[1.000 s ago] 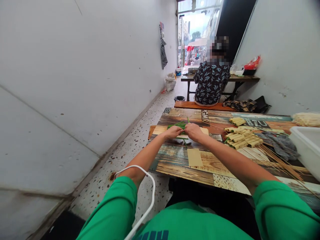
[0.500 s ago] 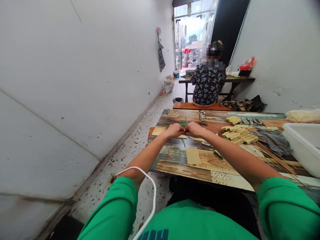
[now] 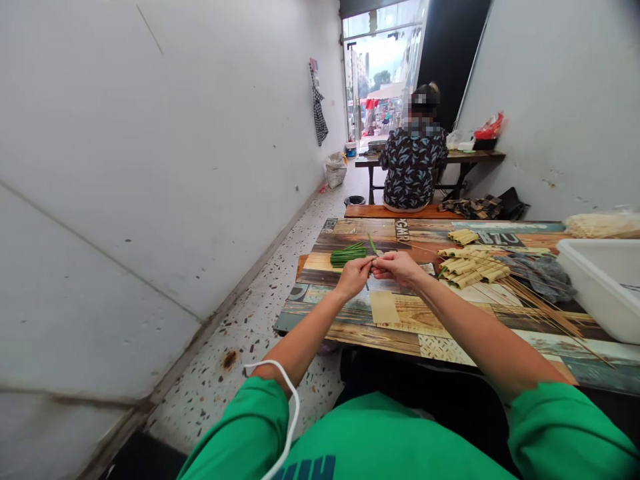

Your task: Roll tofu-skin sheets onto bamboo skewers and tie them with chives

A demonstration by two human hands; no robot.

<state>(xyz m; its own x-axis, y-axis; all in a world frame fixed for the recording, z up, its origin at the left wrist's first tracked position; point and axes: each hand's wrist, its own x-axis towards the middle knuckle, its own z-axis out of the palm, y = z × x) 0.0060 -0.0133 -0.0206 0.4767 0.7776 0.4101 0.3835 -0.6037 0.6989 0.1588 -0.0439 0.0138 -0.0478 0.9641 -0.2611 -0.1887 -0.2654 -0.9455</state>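
Note:
My left hand (image 3: 355, 275) and my right hand (image 3: 399, 268) meet over the table, fingertips pinched together. Between them are green chive stalks (image 3: 373, 245), one end sticking up past the fingers and another hanging below. Whatever else the fingertips hold is hidden. Just beyond my left hand lies a bunch of chives (image 3: 349, 253). On the near side of my hands a pale yellow bean curd sheet (image 3: 384, 307) lies flat. Several rolled bean curd sheets (image 3: 473, 267), some with green ends, are piled to the right of my right hand.
Long thin wooden skewers (image 3: 543, 307) lie at the right, near a crumpled grey cloth or bag (image 3: 543, 277) and a white plastic tub (image 3: 575, 280). A person in a patterned shirt (image 3: 413, 167) sits ahead on a wooden bench (image 3: 370, 211), facing away. A wall (image 3: 200, 147) runs along the left.
Both hands have come slightly nearer to me, staying together on the chives. The chive bunch behind my left hand shows more fully. A small roll beside my right forearm is out of sight now.

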